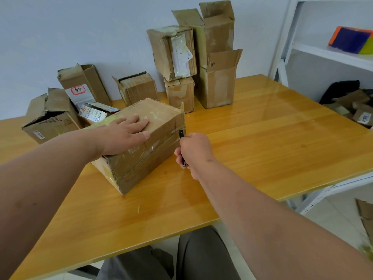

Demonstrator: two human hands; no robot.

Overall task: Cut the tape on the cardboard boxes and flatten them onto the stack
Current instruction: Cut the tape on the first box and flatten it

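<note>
the left grip (pixel 125 136) lies flat, fingers straight and together, pressing down on the top of the taped box (pixel 141 144). the right grip (pixel 193 152) is curled tight round a black cutter (pixel 182 147), its upper end just beside the box's right end where the tape (pixel 147 150) runs along the side seam. the box sits slantwise on the yellow wooden bench (pixel 262 138), between the two grips. further boxes (pixel 201 63) stand and lean along the pale wall at the bench's back edge, some with flaps open. to the right a white shelf (pixel 333 53) holds a coloured item, with cardboard scraps (pixel 355 108) lower down.
</note>
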